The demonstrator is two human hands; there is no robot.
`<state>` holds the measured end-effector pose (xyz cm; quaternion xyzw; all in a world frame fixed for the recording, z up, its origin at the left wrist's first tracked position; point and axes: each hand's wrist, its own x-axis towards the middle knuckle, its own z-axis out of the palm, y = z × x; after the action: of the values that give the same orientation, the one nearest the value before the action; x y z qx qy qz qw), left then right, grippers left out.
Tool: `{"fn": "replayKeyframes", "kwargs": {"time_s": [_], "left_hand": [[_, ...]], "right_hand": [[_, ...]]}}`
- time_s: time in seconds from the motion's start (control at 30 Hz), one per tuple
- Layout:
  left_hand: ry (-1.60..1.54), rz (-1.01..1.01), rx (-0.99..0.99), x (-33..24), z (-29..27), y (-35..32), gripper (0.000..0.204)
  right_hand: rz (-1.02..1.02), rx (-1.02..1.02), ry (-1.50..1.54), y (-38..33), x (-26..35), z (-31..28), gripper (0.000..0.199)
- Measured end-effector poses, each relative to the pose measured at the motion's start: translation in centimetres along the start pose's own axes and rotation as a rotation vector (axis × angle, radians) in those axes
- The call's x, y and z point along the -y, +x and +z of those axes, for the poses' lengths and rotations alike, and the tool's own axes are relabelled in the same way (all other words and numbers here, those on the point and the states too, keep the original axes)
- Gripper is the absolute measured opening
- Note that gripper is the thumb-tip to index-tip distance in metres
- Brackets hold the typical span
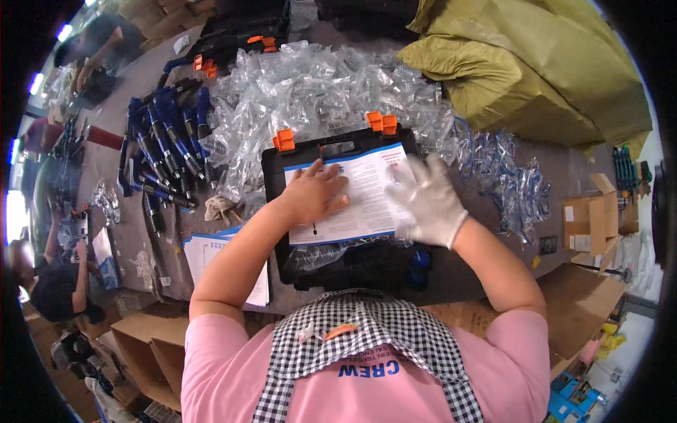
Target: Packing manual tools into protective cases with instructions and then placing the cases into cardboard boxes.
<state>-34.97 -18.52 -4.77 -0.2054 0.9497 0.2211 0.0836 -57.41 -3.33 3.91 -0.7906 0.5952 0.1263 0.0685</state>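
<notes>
Both hands lay flat and released on a white printed paper leaflet (356, 194): the bare left hand (314, 192) and the white-gloved right hand (428, 202). The leaflet rested atop an open black plastic tool case (345, 275) with orange latches on the desk (141, 243), before heaped clear plastic bags (317, 92).

Left hand (315, 192), bare, flat on leaflet (363, 194); right hand (428, 201), white-gloved, flat on its right half. Leaflet lies on open black case (338, 264) with orange latches (283, 140). Clear bags (317, 88) heaped beyond. Blue tools (166, 148) far left. Leaflet stack (204, 250) near left.
</notes>
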Motion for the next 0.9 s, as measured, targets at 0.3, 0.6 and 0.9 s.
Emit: {"fn": "replayKeyframes", "kwargs": {"time_s": [0.3, 0.6, 0.9], "left_hand": [[0.105, -0.587, -0.726, 9.3, -0.3, 0.8, 0.047], [-0.293, -0.500, -0.725, 7.8, -1.7, -1.1, 0.028], [-0.566, 0.037, -0.718, -6.2, -2.1, -12.8, 0.088]], "right_hand": [[-0.191, -0.285, 0.055, 1.5, 1.6, 4.1, 0.015], [-0.100, -0.104, -0.071, 1.7, 2.7, 4.1, 0.015], [0.048, -0.319, 0.345, 0.4, 2.4, 9.8, 0.022]]}}
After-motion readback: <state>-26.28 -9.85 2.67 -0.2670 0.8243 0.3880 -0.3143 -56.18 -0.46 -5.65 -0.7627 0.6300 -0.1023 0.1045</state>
